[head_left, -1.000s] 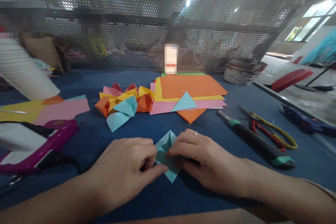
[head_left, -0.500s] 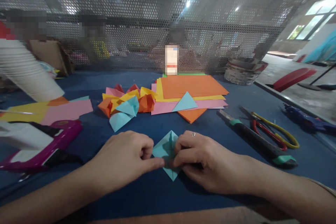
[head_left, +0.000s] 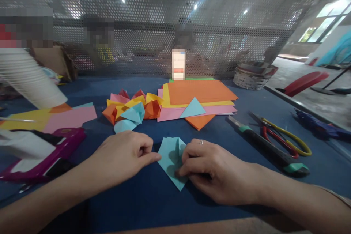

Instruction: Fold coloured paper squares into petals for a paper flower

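Note:
On the table before me lies a folded sheet of light blue paper (head_left: 168,153), with a crease down its middle and a lower corner pointing toward me. My right hand (head_left: 216,172), with a ring on one finger, pinches and presses the right part of it, hiding that side. At the paper's left edge is my left hand (head_left: 123,153). Its fingers are curled, its thumb is stretched out apart from them, and the thumb tip meets or nearly meets the edge. Just beyond the left hand sits a cluster of folded paper pieces (head_left: 133,108) in orange, yellow, pink and blue.
Coloured paper sheets (head_left: 203,91) are stacked at the back, with a blue folded triangle (head_left: 194,108) on them. A utility knife (head_left: 268,146), scissors (head_left: 285,137) and a blue glue gun (head_left: 315,120) lie right. Left are a purple tool (head_left: 65,142) and stacked paper cups (head_left: 30,76).
The blue paper's left part has opened out, its upper left now broad instead of pointed. My left hand has moved left, off the paper's middle. My right hand stays nearly in place.

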`<state>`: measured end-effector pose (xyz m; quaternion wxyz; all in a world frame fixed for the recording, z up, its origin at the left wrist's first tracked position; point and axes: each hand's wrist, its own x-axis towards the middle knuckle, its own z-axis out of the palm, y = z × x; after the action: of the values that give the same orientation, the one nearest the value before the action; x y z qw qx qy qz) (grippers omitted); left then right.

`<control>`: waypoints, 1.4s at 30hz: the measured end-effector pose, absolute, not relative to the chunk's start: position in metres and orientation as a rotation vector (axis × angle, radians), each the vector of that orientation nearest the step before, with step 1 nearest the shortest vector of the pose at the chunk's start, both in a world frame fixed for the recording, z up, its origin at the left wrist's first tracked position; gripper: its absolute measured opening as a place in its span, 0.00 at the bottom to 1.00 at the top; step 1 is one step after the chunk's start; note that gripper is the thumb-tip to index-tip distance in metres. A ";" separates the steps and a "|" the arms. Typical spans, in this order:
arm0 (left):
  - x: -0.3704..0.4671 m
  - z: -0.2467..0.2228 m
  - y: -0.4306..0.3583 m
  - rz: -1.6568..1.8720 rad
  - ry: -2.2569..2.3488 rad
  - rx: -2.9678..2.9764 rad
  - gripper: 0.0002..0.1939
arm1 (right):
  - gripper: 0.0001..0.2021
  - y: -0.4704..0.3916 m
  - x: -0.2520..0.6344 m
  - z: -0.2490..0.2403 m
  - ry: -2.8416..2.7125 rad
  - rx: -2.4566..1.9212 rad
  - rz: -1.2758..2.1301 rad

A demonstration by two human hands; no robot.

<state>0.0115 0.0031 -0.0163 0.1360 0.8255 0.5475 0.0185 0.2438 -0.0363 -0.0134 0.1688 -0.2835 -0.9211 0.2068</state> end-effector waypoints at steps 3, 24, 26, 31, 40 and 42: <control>0.014 -0.019 -0.001 0.230 1.516 2.397 0.13 | 0.14 -0.036 0.244 -0.013 -2.517 -0.850 0.622; 0.028 -0.033 -0.035 0.971 0.518 2.794 0.10 | 0.19 -0.021 0.253 -0.019 -2.555 -1.064 0.447; 0.031 -0.032 -0.037 0.895 0.466 2.836 0.10 | 0.20 -0.021 0.252 -0.020 -2.579 -1.056 0.424; 0.030 -0.035 -0.029 0.801 0.423 2.841 0.14 | 0.16 -0.023 0.250 -0.021 -2.609 -1.086 0.348; 0.025 -0.038 -0.025 0.884 0.541 2.845 0.19 | 0.01 -0.024 0.250 -0.019 -2.542 -1.135 0.324; 0.025 -0.037 -0.030 0.931 0.538 2.824 0.18 | 0.02 -0.024 0.251 -0.019 -2.555 -1.119 0.302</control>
<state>0.0254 -0.0301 -0.0371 0.0598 0.9329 0.1776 0.3076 0.2506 -0.0243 -0.0189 0.1674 -0.3932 -0.8978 0.1062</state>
